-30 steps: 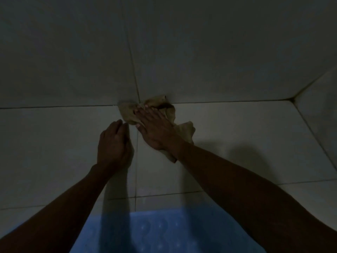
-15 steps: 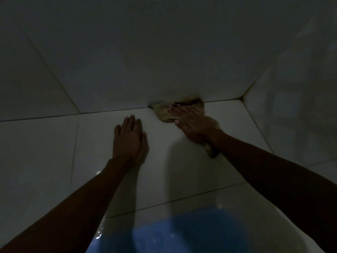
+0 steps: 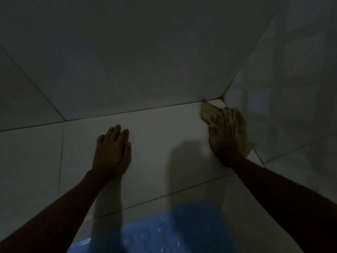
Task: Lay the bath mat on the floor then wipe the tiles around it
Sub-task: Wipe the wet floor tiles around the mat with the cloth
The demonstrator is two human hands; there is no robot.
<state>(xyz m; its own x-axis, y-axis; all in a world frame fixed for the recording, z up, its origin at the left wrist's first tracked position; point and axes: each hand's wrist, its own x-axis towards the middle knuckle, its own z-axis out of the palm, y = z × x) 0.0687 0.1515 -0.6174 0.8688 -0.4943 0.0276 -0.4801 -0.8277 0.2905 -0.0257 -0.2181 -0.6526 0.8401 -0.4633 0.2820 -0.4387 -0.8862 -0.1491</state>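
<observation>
The right hand [image 3: 223,137] presses a tan cloth [image 3: 209,112] flat-fingered into the floor corner, the left hand [image 3: 113,150] rests flat on a tile [image 3: 164,136], and the blue bath mat [image 3: 164,230] lies nearer.

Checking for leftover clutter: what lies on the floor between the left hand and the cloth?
Only bare floor tile, seen in the head view, between the left hand and the cloth.

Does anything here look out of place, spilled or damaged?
Nothing stands out. The blue bath mat lies flat on the floor tiles; the right hand presses a tan cloth into the corner, the left hand rests flat. Dim light hides small stains.
</observation>
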